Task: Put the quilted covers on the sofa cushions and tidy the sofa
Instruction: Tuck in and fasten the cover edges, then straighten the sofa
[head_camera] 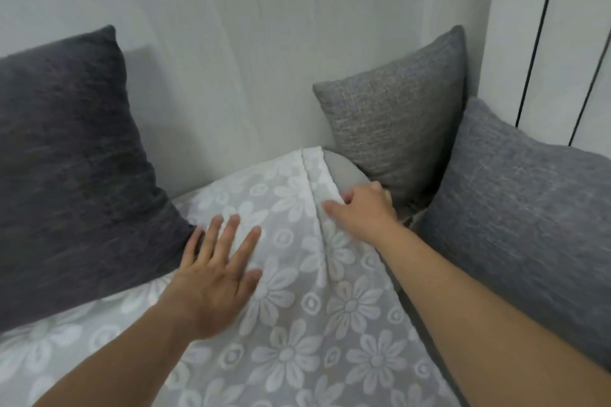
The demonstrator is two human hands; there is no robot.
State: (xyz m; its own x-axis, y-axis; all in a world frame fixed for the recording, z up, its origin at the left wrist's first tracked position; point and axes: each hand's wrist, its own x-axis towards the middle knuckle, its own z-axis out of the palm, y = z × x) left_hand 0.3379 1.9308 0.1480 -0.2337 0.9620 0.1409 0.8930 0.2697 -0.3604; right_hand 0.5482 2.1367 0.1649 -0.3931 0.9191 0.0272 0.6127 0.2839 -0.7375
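The right hand [360, 208] pinches the far edge of the white flower-patterned quilted cover [297, 324] over the grey sofa cushion [345, 175]; the left hand [215, 277] presses flat, fingers spread, beside the dark charcoal pillow [66, 158] at left.

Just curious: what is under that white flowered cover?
A grey sofa cushion shows bare at the far corner of the flowered cover. The rest underneath is covered and cannot be seen.

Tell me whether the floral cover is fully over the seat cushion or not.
Not fully. The floral cover stops short at the far corner, where bare grey seat cushion shows beside the right hand gripping its folded edge.
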